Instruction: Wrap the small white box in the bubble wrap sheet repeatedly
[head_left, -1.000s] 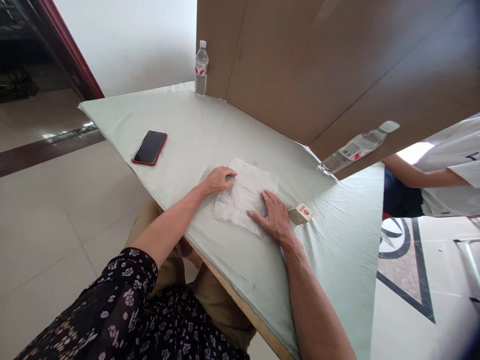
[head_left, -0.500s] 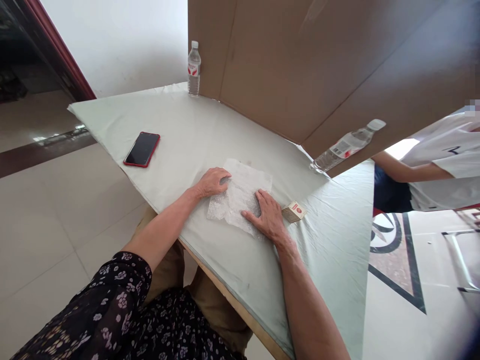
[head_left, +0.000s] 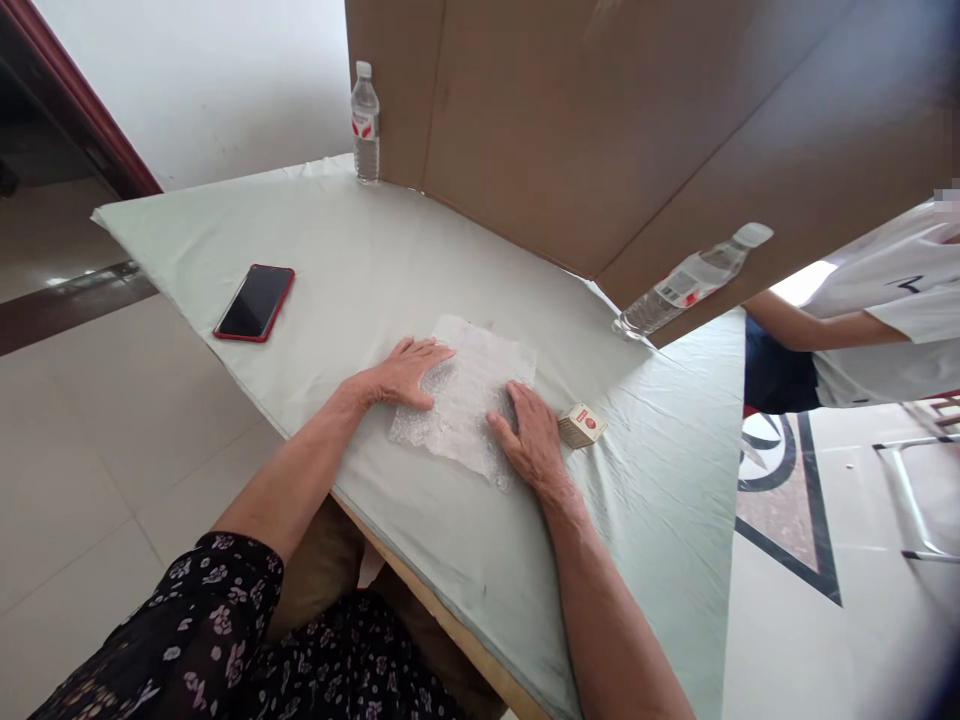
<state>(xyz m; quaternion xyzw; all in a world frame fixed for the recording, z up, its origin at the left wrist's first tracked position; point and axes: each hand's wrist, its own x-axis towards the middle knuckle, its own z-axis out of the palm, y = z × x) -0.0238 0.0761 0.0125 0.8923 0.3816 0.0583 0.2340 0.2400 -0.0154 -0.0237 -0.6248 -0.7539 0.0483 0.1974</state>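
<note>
A sheet of clear bubble wrap (head_left: 472, 395) lies flat on the pale cloth-covered table (head_left: 315, 235). My left hand (head_left: 409, 374) rests at its left edge, fingers and thumb spread. On the sheet's right edge lies my right hand (head_left: 529, 432), its thumb apart from the fingers. Neither hand grips anything. Just right of my right hand stands a small beige box (head_left: 582, 426) with a red mark on top.
A phone in a red case (head_left: 255, 302) lies at the left. Behind are a brown cardboard panel (head_left: 525, 130), an upright water bottle (head_left: 365, 130) and a tilted bottle (head_left: 686, 285). Beyond the panel, at the right, a person in a white shirt (head_left: 877, 290) is partly visible.
The view has shifted slightly. My left hand has moved left and its fingers and thumb have spread. The bubble wrap looks a little flatter and wider at the left. My right hand has barely moved.
</note>
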